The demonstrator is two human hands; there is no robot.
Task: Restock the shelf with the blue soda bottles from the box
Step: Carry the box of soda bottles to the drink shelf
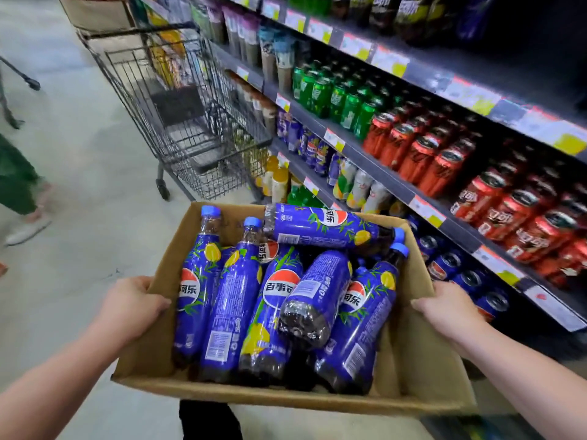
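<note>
An open cardboard box [419,369] fills the lower middle of the head view, held up off the floor. Several blue soda bottles [222,312] with blue caps and dark cola lie piled inside, one lying crosswise [324,228] on top at the far end. My left hand [133,304] grips the box's left wall. On the right wall, my right hand [448,308] holds on with fingers over the rim. The shelf [397,182] runs along the right, stocked with cans and bottles.
A wire shopping cart [178,122] stands ahead on the left, close to the shelving. Green cans [336,96], red cans [508,211] and dark blue cans [451,265] fill the shelves. A person in green clothing [16,182] stands at the left edge. Grey floor lies between.
</note>
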